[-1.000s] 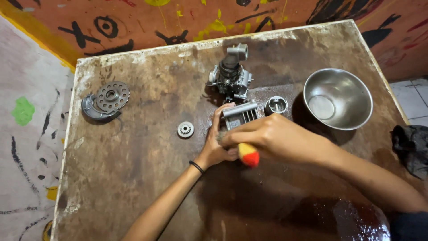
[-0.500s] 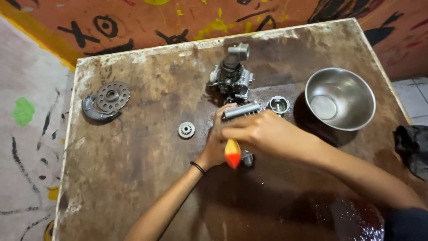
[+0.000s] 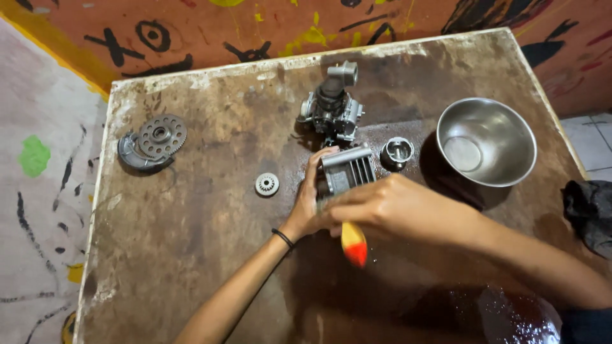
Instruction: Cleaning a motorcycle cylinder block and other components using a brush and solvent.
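Left hand grips the finned metal block on the worktop; right hand clasps a yellow-red handle (tool tip hidden) just beside that block.

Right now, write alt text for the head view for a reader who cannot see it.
Two bare hands work on a finned metal engine cylinder on a stained brown table: the left hand steadies it while the right hand grips a yellow-and-red tool handle. Nearby lie a carburetor, small gear, toothed sprocket and steel bowl.
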